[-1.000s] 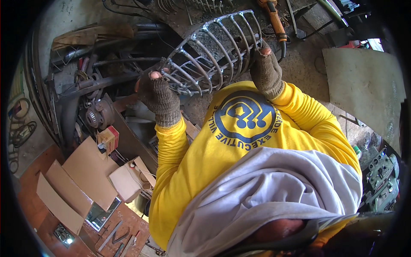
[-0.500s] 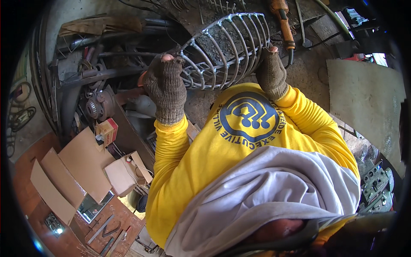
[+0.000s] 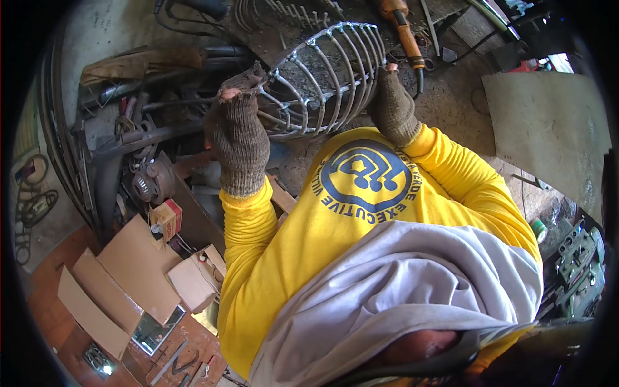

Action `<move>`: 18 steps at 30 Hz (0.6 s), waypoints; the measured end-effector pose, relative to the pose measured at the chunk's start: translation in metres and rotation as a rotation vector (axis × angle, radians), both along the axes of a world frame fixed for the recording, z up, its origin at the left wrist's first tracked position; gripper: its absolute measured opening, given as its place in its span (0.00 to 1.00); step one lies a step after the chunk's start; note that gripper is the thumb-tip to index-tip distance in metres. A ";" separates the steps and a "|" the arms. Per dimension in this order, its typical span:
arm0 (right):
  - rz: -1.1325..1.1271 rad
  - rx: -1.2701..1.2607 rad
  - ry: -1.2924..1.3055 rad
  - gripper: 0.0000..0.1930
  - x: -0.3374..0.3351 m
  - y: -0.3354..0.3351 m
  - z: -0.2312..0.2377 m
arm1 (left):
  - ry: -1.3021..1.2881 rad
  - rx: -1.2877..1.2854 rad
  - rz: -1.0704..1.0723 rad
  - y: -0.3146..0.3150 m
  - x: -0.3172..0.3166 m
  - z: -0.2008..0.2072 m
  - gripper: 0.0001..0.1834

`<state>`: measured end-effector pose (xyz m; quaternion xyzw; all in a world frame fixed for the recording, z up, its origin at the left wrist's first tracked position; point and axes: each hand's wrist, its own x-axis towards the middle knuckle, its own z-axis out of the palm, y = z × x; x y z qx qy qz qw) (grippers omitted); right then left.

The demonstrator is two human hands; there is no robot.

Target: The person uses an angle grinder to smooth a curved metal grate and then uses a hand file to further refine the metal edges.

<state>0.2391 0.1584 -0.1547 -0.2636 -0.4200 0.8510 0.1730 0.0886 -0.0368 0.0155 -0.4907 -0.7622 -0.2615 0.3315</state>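
Note:
A curved frame of welded metal rods (image 3: 330, 80), shaped like a ribbed basket, spans the space between my hands. My left hand (image 3: 238, 138), in a brown knitted fingerless glove, is closed on its left end, with a bare thumb tip showing. At the opposite end my right hand (image 3: 393, 106), gloved the same way, is closed on the right edge of the frame. The fingers of both hands are mostly hidden behind the gloves and rods. Just beyond my right hand lies an orange power tool (image 3: 404, 32) with a cord.
A dark, gritty work surface (image 3: 445, 90) lies under the frame, with more bent rods (image 3: 303, 14) at the far side. Scrap metal and a motor-like part (image 3: 153, 180) crowd the left. Cardboard sheets (image 3: 138, 258) stand lower left. A flat sheet (image 3: 545, 122) lies right.
The view has turned a little, so the surroundings shift in the picture. Both hands still hold the rod frame, which appears slightly farther left.

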 end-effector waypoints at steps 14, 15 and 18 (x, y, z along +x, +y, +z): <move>0.021 -0.416 0.098 0.39 -0.010 -0.005 0.012 | -0.752 -0.054 -0.110 0.033 0.037 0.054 0.15; 0.015 -0.401 0.097 0.39 -0.009 -0.006 0.014 | -0.718 -0.037 -0.132 0.033 0.036 0.053 0.15; 0.004 -0.373 0.096 0.40 -0.009 -0.008 0.017 | -0.664 -0.011 -0.169 0.035 0.033 0.047 0.15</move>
